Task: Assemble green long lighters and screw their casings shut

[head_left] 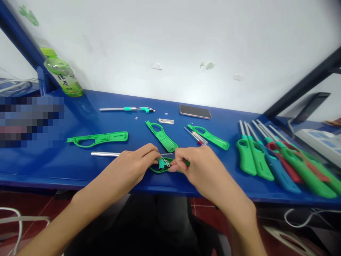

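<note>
Near the table's front edge lies a green lighter shell half, partly covered by my fingers. Over it sits a teal trigger piece, pinched by the fingers of my left hand. A metal tube sticks out to the left beyond that hand. My right hand is closed at the shell's right end, beside thin wires; exactly what its fingertips grip is hidden. Just behind are another green shell half and a clear fuel tank.
On the blue table lie a green shell half, a tube with trigger, another shell half, thin parts and a phone. Several assembled lighters lie right. A tea bottle stands back left.
</note>
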`<state>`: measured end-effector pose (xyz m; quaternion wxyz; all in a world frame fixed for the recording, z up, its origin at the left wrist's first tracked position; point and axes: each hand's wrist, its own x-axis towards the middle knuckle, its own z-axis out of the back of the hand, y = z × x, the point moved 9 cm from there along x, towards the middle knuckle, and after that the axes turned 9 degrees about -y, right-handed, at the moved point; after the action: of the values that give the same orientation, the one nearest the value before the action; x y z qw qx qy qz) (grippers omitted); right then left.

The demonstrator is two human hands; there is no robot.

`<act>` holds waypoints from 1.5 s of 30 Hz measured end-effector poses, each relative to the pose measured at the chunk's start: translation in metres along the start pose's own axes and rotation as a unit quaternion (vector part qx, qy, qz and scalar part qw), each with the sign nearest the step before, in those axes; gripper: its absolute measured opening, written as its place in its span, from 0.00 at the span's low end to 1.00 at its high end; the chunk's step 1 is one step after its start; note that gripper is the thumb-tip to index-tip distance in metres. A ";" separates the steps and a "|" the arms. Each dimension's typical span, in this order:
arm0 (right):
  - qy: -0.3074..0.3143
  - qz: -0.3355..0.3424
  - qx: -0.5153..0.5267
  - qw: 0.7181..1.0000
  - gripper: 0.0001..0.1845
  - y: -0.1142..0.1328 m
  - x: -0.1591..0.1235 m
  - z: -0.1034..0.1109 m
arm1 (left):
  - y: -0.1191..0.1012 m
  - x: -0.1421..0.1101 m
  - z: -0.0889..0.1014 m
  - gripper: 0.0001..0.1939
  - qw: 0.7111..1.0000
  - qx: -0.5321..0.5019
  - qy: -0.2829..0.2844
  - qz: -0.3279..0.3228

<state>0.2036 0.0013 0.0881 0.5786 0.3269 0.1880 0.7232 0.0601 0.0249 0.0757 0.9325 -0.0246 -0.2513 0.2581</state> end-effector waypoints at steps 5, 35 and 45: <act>-0.074 0.109 -0.257 0.957 0.17 0.039 -0.019 -0.005 | -0.001 -0.004 -0.002 0.15 0.999 0.036 0.012 -0.002; -0.146 -0.003 -0.070 0.987 0.13 -0.013 -0.055 0.000 | -0.019 -0.009 0.005 0.23 0.998 0.021 0.024 -0.046; -0.114 0.038 -0.092 0.989 0.13 -0.009 -0.048 0.000 | -0.028 -0.002 0.008 0.22 0.994 0.020 -0.052 -0.089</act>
<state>0.2160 -0.0425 0.0698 0.5959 0.3598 0.0412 0.7168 0.0675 -0.0008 0.0863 0.9379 0.0296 -0.2950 0.1799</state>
